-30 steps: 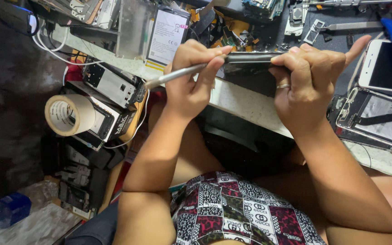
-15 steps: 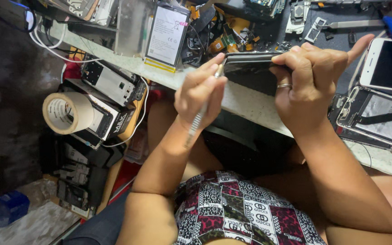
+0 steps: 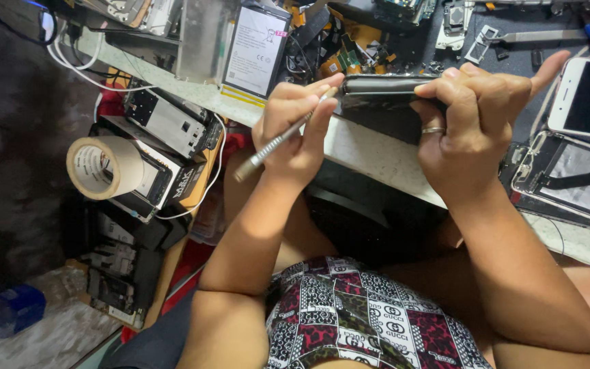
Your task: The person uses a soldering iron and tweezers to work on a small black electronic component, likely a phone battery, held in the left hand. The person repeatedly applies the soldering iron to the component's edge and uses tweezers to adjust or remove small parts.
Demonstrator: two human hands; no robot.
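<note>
Head view: I see pale workbench edge [image 3: 377,154] crossing frame, cluttered with phone parts, flat battery [image 3: 254,48], white phone [image 3: 585,99] far right. Tape roll [image 3: 97,167] on stacked black boxes at left, blue bottle [image 3: 5,311] on floor below. Right hand [image 3: 476,130] clamped on dark phone [image 3: 384,89] held edge-up over bench; left hand [image 3: 298,126] pinches metal tool [image 3: 278,143], tip at phone's end. Hands apart. Tool tip hidden by fingers; bench top cropped, parts hard to identify
</note>
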